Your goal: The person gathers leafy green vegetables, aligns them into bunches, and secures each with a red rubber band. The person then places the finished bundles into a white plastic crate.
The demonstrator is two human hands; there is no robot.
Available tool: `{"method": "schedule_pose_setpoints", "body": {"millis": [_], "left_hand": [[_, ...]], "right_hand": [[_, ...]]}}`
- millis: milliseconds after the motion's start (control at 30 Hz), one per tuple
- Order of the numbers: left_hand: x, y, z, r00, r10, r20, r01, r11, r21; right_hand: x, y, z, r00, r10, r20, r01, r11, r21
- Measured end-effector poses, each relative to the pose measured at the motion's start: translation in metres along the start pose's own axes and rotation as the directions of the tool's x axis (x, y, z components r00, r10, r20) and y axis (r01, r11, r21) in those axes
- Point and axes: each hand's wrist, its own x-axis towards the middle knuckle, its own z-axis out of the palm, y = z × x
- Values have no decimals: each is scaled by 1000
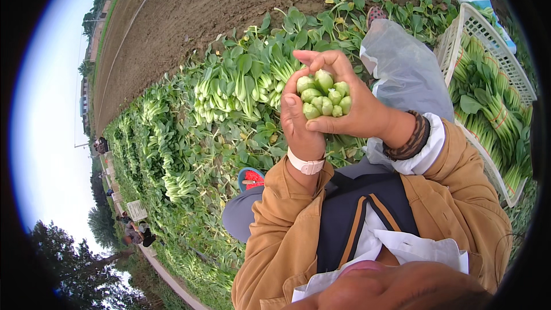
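Observation:
Both my hands are wrapped around a bunch of bok choy (323, 97), its trimmed pale-green stem ends facing up at me. My left hand (303, 131), with a pale watch strap at the wrist, cups the bunch on its left side. From the other side my right hand (359, 99), with a dark band at the wrist, closes round it; its thumb lies along the lower edge and its fingers curve over the top. The leaves of the held bunch are hidden below my hands. Just beyond them, a row of cut bok choy (241, 90) lies on the plants.
At right stands a white plastic crate (495, 49) of tied bok choy bunches (495, 112). A translucent plastic sheet (402, 60) covers part of my leg. By my other knee, a blue bowl (242, 176) holds red ties (253, 176) and a handled tool. Another person (135, 232) is at the far left.

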Motion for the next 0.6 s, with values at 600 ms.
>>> {"method": "schedule_pose_setpoints", "body": {"millis": [600], "left_hand": [[11, -37, -5, 990, 80, -113, -87, 995, -53]], "right_hand": [[3, 10, 6, 959, 233, -158, -230, 972, 36]]}}
